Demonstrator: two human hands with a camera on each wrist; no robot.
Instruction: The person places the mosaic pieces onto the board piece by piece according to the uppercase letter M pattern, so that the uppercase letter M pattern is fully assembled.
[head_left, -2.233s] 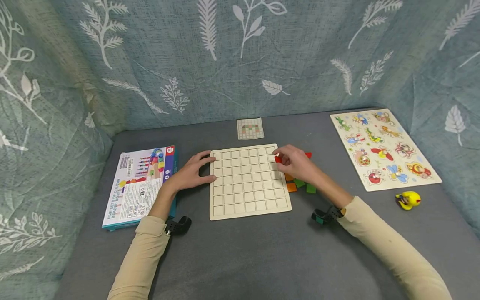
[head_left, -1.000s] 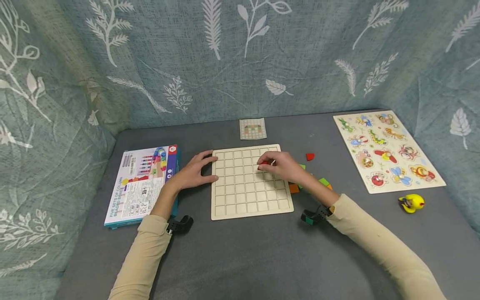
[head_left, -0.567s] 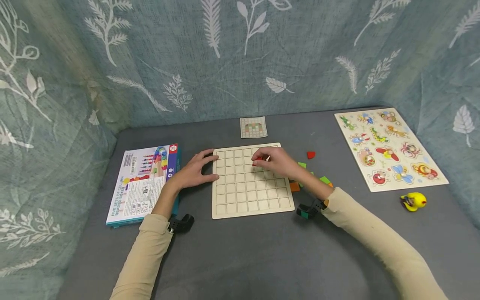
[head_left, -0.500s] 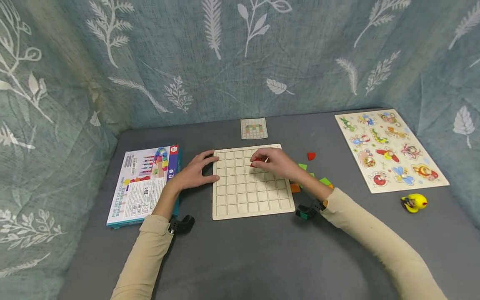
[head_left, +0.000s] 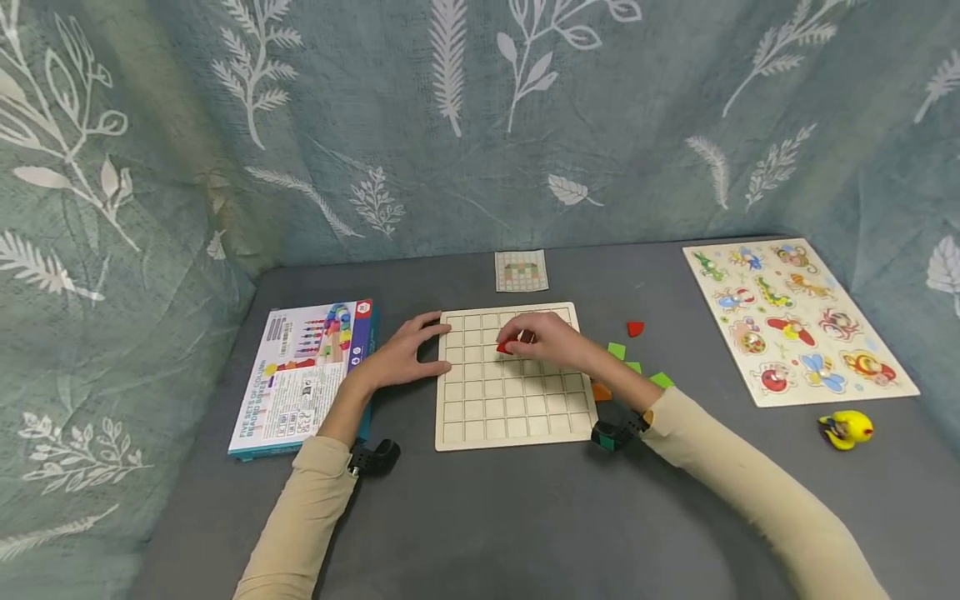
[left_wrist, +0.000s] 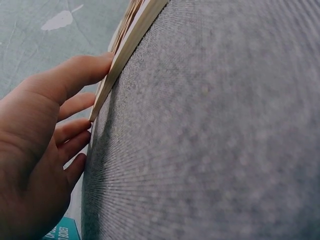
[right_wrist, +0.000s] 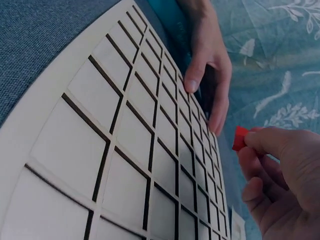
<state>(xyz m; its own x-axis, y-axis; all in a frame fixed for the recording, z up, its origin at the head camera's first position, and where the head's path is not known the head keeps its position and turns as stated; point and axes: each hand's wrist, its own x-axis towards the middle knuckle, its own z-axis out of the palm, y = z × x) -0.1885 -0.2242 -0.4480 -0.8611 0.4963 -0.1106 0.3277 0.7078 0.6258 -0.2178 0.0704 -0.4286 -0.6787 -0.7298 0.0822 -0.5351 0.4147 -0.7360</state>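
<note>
A pale wooden grid board (head_left: 495, 408) with square recesses lies flat on the grey table. My left hand (head_left: 401, 357) touches the board's left edge with spread, mostly straight thumb and fingers; the left wrist view shows the thumb (left_wrist: 95, 67) against that edge. Above the board's upper middle, my right hand (head_left: 549, 340) pinches a small red piece (right_wrist: 240, 138) between thumb and fingers. In the right wrist view the red piece is held off the board. A second red piece (head_left: 635, 328), with one rounded side, lies right of the board.
Green pieces (head_left: 617, 350) and orange pieces (head_left: 602, 392) lie right of the board, partly under my right forearm. A pattern card (head_left: 521, 272) is behind the board. At left is a bead-set box (head_left: 300, 375); at right, an insect puzzle (head_left: 798, 321) and a yellow toy duck (head_left: 846, 429).
My right hand has carried the red piece leftward from the board's right edge to over its upper middle. The left hand stays at the left edge. The head view has shifted slightly.
</note>
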